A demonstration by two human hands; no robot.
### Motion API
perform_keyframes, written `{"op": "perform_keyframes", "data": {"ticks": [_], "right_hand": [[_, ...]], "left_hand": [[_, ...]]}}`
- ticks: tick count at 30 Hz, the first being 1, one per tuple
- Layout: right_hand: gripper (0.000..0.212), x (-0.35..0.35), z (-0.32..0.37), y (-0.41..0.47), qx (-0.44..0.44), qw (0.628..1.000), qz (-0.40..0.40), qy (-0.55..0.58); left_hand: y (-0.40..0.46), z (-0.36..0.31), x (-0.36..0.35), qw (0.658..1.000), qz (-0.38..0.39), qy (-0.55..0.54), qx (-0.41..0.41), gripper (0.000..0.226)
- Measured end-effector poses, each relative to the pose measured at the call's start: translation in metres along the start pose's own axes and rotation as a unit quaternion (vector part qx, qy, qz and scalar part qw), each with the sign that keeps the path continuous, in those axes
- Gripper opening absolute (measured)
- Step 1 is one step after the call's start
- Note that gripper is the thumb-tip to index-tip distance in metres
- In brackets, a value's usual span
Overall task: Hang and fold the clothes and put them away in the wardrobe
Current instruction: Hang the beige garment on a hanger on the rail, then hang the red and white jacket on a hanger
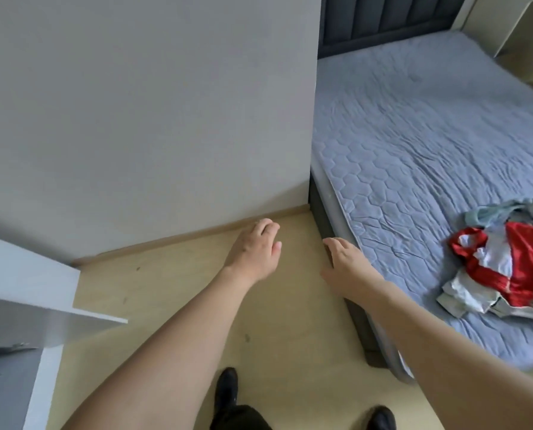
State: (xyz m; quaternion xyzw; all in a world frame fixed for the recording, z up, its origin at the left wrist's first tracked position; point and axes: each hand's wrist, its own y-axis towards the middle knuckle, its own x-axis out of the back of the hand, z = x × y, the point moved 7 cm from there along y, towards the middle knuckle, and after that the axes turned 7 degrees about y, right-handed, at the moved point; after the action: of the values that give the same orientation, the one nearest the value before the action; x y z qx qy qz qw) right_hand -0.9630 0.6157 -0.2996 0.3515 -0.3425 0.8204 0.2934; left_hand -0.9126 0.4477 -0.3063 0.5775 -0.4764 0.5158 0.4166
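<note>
Right now both arms reach forward and down over the pale wooden floor (172,293), and neither hand holds anything. The left hand (254,251) hangs palm down near the skirting board (178,235) at the foot of the grey wall (147,113); its fingers (271,231) are loosely curled and lie close together, clamped on nothing. The right hand (347,265) is just beside it, over the edge of the bed (414,144), with its fingers relaxed, slightly bent and a little apart, also around nothing. Whether the right fingertips touch the dark bed frame (316,200) cannot be told from this view.

The clothes (504,265) lie in a crumpled heap on the bed's blue quilted cover, toward the right edge of the view and well apart from both hands. A shiny red garment (519,243) sits on top, with white cloth (491,259) bunched in its middle, a grey-blue piece (501,209) behind it and a beige piece (463,301) under its near side. A dark padded headboard (383,17) stands at the far end of the bed.

At the lower left, white panels of the wardrobe (26,274) jut into view, one edge standing out over the floor. Two dark shoes (226,384) show at the bottom, planted on the floor between the arms.
</note>
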Motion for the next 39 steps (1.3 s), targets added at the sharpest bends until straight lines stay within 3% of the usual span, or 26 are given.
{"op": "perform_keyframes", "data": {"ticks": [5,15,21,30,39], "right_hand": [[0.057,0.029,-0.066,-0.006,0.026,0.997,0.067,-0.015],[0.059,0.049,-0.127,0.0,0.067,0.987,0.143,-0.023],[0.051,0.094,-0.227,0.007,0.076,0.984,0.158,-0.029],[0.059,0.181,-0.399,-0.005,0.083,0.976,0.193,-0.062],[0.054,0.236,-0.56,0.012,0.045,0.984,0.156,-0.069]], "left_hand": [[0.003,-0.071,-0.006,0.998,0.003,-0.008,0.07,0.038],[-0.005,-0.112,-0.041,0.982,0.045,0.006,0.184,0.037],[0.012,-0.197,-0.065,0.969,0.047,-0.008,0.243,0.036],[0.039,-0.361,-0.102,0.952,0.072,-0.031,0.295,0.032],[0.111,-0.487,-0.173,0.943,0.114,-0.082,0.301,0.026]]}}
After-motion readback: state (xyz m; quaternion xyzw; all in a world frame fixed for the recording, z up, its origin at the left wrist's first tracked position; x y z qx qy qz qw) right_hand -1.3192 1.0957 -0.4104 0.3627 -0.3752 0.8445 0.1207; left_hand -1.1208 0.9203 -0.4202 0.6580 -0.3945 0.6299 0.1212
